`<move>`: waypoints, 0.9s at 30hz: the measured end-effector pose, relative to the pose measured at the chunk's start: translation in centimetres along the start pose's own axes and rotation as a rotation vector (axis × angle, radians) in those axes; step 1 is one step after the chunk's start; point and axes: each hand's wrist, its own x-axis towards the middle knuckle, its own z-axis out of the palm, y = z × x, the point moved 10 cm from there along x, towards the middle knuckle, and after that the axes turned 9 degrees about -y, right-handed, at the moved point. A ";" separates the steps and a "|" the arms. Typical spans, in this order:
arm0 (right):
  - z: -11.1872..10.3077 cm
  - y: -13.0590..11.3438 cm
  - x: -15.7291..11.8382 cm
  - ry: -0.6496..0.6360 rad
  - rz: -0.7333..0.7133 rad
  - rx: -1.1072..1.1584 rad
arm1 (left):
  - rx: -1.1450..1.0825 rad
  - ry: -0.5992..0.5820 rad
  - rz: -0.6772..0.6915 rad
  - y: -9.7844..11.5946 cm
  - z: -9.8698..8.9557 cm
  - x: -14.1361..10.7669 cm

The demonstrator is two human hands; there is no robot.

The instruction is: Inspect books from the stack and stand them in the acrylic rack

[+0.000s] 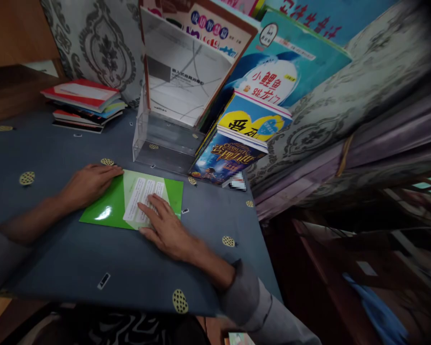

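A thin green booklet (109, 201) with a pale panel of printed text lies flat on the table in front of me. My left hand (89, 183) rests over its upper left corner, fingers stretched out and pointing right. On the lower right part of the booklet lies my right hand (167, 230), its fingers spread across the printed panel. Neither hand grips anything. Parts of the booklet's left edge and lower right corner are hidden under the hands.
Behind the booklet a clear acrylic rack (165, 143) holds several upright books, among them a dark blue book (226, 155) in front. A stack of books (84, 103) lies at the back left. The blue-grey tablecloth (68, 268) ends at a right edge beside a curtain (298, 167).
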 end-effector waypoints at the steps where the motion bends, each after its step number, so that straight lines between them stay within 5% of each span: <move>1: -0.1 0.4 0.1 0.001 0.010 0.011 | 0.004 0.002 0.008 0.1 0.0 0.0; 15: -2.1 11.8 1.6 0.116 0.272 0.001 | 0.012 0.007 0.009 0.2 -0.3 0.1; 27: -1.5 8.1 -2.1 0.167 0.260 -0.026 | 0.024 0.049 0.050 0.6 0.5 -0.1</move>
